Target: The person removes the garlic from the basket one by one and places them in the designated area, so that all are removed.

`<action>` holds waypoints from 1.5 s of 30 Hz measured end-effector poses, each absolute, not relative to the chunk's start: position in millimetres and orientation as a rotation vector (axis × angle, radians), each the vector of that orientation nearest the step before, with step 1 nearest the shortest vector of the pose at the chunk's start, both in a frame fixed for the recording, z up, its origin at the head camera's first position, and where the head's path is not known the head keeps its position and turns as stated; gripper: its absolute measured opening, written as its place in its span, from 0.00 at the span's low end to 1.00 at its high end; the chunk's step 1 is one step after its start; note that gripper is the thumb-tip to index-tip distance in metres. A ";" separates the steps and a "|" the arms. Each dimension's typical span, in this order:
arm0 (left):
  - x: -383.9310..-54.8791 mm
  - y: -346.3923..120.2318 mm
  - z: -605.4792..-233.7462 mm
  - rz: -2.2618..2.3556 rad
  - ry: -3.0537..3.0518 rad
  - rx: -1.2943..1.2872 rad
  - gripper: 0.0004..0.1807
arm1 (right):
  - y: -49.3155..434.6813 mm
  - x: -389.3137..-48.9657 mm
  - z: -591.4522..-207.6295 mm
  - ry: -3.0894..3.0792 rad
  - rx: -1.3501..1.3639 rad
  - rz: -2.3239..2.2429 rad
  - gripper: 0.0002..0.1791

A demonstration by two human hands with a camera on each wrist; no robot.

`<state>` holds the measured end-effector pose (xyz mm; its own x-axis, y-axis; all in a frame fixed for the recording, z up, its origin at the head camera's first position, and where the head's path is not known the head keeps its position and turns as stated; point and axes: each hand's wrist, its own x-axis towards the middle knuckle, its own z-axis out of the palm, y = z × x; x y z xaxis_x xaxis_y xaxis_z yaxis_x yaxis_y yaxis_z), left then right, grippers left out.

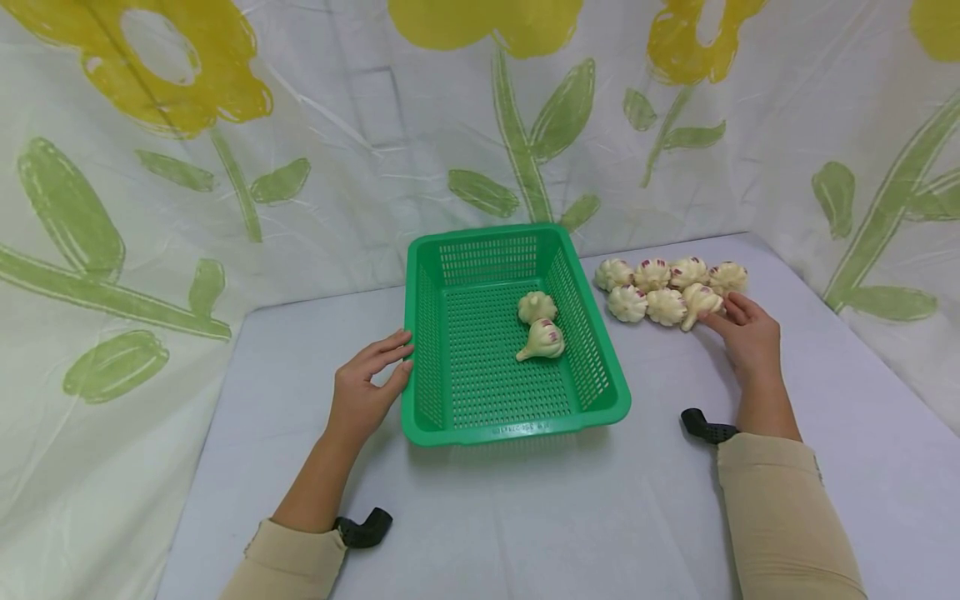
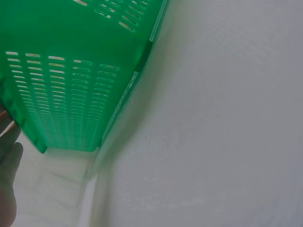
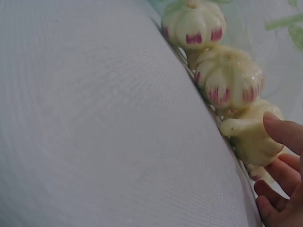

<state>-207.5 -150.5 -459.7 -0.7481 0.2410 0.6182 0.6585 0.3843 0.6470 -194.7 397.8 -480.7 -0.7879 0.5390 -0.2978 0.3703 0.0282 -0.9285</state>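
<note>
A green plastic basket [image 1: 510, 430] with slotted walls stands mid-table, and two garlic bulbs [image 1: 542, 339] lie inside it toward the right. Against its left rim rests my left hand [image 1: 363, 390], fingers fairly straight; the left wrist view catches only part of that hand [image 2: 8, 161] beside the basket wall [image 2: 61, 94]. To the right of the basket, several garlic bulbs sit close together in two rows. My right hand [image 1: 752, 337] pinches the front-row bulb at the right end [image 1: 699, 302] between thumb and fingers. In the right wrist view, the thumb touches that bulb [image 3: 255, 135].
A white cloth covers the table [image 1: 495, 517]. Behind and at both sides hangs a pale curtain [image 1: 330, 208] printed with yellow flowers and green leaves. Each wrist carries a black camera mount, such as the right one [image 1: 705, 427].
</note>
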 end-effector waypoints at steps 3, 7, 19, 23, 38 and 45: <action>-206.9 -152.0 -460.8 -1.328 -2.213 -0.775 0.15 | 396.1 -195.0 -478.5 -2.166 -0.959 1.858 0.52; -205.7 -153.4 -461.1 -1.338 -2.205 -0.779 0.15 | 394.3 -192.8 -474.1 -2.172 -0.951 1.860 0.51; -209.2 -151.9 -461.1 -1.314 -2.203 -0.851 0.14 | 372.1 -177.1 -430.5 -2.338 -0.798 1.643 0.47; -210.9 -150.6 -458.7 -1.293 -2.207 -0.868 0.14 | 353.0 -173.6 -403.5 -2.477 -0.598 1.483 0.42; -213.6 -156.9 -457.9 -1.309 -2.212 -0.840 0.14 | 250.8 -214.4 -282.6 -3.026 0.400 1.114 0.34; -211.9 -154.9 -461.9 -1.351 -2.191 -0.819 0.14 | 190.3 -246.3 -281.4 -3.085 0.694 1.176 0.34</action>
<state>-211.9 -154.9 -461.9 -0.7295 0.2548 0.6347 0.6816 0.3487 0.6433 -246.3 190.3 -281.4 -0.8895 -0.4516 -0.0692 -0.2909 0.6766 -0.6764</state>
